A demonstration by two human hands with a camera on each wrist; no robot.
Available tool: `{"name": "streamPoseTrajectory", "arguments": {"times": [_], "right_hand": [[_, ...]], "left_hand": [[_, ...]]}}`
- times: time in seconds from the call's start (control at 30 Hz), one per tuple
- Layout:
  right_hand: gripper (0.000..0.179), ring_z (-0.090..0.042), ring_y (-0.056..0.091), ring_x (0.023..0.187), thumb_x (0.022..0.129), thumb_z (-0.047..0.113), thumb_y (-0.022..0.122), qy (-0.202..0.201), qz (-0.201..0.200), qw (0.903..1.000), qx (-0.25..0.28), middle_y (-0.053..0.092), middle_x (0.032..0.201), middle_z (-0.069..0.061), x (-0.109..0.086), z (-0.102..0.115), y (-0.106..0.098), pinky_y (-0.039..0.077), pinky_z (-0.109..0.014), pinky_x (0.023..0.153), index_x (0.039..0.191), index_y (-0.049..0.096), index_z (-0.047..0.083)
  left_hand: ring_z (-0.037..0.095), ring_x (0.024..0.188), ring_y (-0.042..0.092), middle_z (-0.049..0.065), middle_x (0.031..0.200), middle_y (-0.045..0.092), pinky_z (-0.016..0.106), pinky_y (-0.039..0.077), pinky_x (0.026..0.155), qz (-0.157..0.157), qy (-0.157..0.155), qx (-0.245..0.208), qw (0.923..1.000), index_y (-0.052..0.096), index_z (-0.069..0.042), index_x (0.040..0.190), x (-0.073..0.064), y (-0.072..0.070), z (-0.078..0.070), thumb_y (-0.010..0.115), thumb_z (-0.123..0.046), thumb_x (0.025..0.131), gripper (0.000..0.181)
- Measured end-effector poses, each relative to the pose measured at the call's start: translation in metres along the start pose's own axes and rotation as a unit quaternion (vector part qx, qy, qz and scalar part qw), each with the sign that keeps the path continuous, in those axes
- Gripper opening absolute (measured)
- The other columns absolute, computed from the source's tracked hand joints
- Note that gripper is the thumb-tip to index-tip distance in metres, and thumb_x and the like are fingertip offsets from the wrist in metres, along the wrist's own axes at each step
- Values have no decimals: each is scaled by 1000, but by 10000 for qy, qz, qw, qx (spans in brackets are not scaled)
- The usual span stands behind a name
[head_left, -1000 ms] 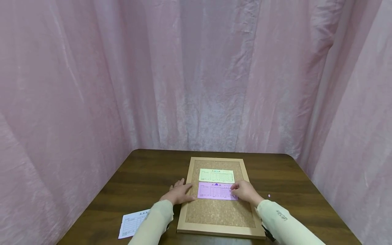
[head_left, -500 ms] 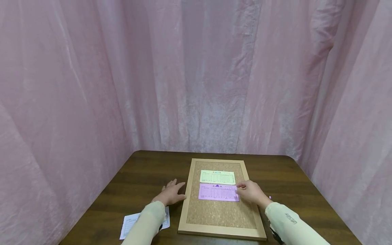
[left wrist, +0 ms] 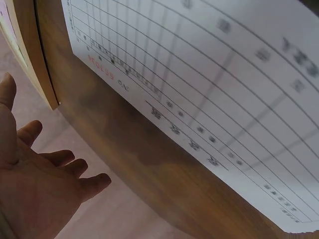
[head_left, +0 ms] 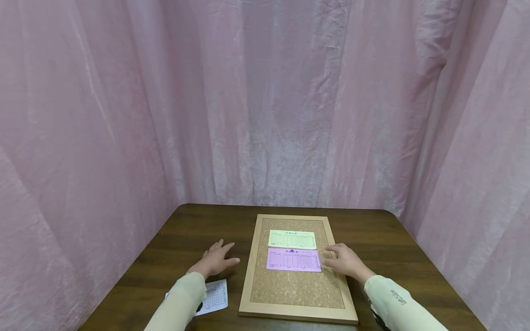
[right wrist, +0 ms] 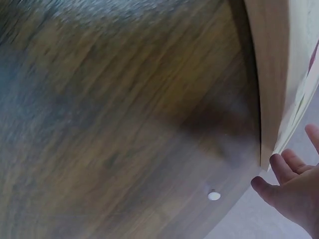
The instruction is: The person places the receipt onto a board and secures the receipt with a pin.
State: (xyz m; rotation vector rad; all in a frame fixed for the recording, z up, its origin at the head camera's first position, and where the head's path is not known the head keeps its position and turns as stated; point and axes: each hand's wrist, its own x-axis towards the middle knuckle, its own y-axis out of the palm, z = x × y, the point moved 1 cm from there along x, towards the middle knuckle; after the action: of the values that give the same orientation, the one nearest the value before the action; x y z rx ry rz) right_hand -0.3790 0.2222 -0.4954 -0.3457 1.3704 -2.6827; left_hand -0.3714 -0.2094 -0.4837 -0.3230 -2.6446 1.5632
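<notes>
A framed corkboard [head_left: 296, 289] lies on the dark wooden table. Two printed paper slips are on its cork, a light green slip [head_left: 291, 239] above a purple slip [head_left: 293, 260]. My right hand [head_left: 347, 262] hovers at the board's right frame, fingertips just beside the purple slip's right edge, nothing visible in its loosely bent fingers. Out to the left of the board, my left hand [head_left: 212, 263] is spread with nothing in it. Below that hand a white printed slip [left wrist: 199, 99] lies on the table, partly hidden by my left sleeve in the head view.
A small pale round-headed piece [right wrist: 214, 195] sits on the table right of the board; my right hand hides it in the head view. Pink curtains [head_left: 285, 101] hang behind the table and along both sides.
My left hand has left the board's left frame and moved left over the table toward the white slip. My right hand has drawn back rightward off the purple slip, its fingers loosening.
</notes>
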Motion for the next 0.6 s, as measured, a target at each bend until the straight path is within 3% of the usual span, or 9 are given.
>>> {"name": "streamPoseTrajectory", "arguments": {"times": [0.37, 0.6], "right_hand": [[84, -57, 39, 130, 80, 49, 80, 272, 438, 9985, -191, 35, 145, -40, -2, -9, -2, 36, -66, 101, 142, 52, 0], [97, -60, 34, 131, 75, 56, 81, 490, 703, 9959, -308, 30, 146, -41, -4, -13, -1, 34, -70, 99, 148, 45, 2]], "left_hand": [[50, 145, 13, 31, 158, 19, 70, 12, 110, -15, 2, -177, 9998, 43, -9, 151, -16, -7, 15, 65, -46, 95, 70], [50, 145, 14, 29, 159, 19, 71, 15, 109, -32, -83, -154, 9998, 42, -12, 151, -21, -8, 28, 64, -49, 94, 72]]}}
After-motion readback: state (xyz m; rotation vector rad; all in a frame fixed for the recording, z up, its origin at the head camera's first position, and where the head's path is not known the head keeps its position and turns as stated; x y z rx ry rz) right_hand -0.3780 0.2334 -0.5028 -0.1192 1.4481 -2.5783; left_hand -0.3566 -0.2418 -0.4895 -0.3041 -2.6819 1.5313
